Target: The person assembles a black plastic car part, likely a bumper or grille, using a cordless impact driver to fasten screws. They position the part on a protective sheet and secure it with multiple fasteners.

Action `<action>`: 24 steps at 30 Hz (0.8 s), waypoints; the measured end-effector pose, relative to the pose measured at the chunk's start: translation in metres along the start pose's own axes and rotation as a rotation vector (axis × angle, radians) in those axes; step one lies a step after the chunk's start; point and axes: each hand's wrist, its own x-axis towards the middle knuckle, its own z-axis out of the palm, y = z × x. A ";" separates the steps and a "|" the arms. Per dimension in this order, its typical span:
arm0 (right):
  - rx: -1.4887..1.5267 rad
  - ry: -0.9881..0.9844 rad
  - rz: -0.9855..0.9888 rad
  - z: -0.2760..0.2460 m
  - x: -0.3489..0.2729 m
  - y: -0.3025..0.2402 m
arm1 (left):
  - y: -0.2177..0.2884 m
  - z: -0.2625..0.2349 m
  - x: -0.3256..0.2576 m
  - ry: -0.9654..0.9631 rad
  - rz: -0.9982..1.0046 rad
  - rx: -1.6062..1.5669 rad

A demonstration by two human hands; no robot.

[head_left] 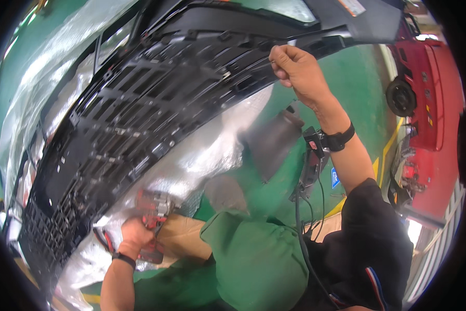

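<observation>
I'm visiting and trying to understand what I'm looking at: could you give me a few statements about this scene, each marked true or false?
1. The left hand grips a red power tool. True.
2. The right hand holds a large hammer. False: its thumb and fingers are pinched together with no tool in them; whether something tiny is between them cannot be told.
3. The large black panel has rows of slots. True.
4. The floor is bright red. False: it is green.
5. A red vehicle shows at the right side of the picture. True.
</observation>
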 end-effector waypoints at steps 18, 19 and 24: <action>-1.219 -0.312 -0.402 -0.043 0.024 -0.027 | -0.018 0.023 0.010 0.089 0.062 0.043; -1.206 -0.337 -0.351 -0.043 0.026 -0.032 | -0.015 0.020 0.010 0.075 0.056 0.046; -1.200 -0.429 -0.250 -0.039 0.040 -0.043 | -0.010 0.014 0.006 0.069 0.041 0.057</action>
